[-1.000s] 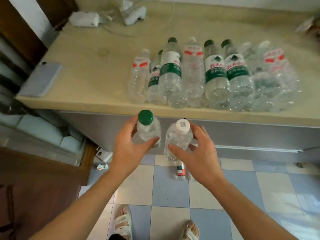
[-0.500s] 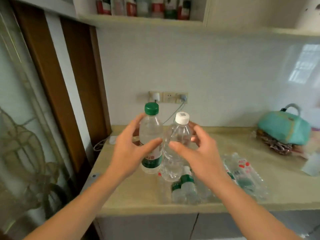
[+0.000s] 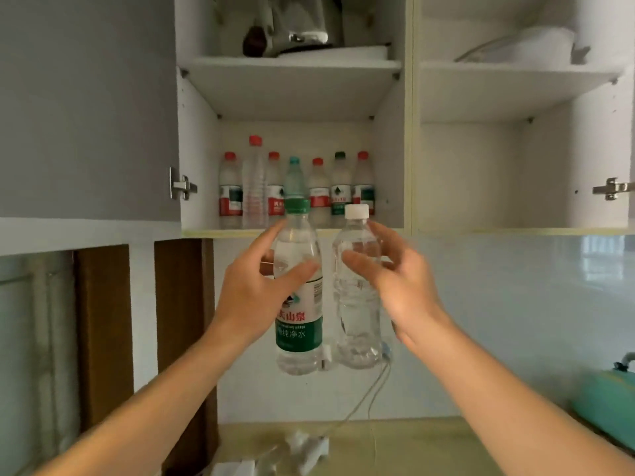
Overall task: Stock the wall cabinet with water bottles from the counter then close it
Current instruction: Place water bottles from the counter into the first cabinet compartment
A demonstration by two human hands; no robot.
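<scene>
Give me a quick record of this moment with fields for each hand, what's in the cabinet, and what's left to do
left hand: grips green-capped bottle, upright
right hand: grips white-capped bottle, upright
bottle height: both just below the cabinet's lower shelf
lower shelf contents: row of bottles, mostly red caps
upper shelf: metal kettle
cabinet door: open
remaining: set both bottles on the shelf, then close the door

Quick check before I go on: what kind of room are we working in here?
Most likely a home kitchen: an open wall cabinet with shelves holding water bottles, a glossy backsplash below it, and a beige counter underneath.
</scene>
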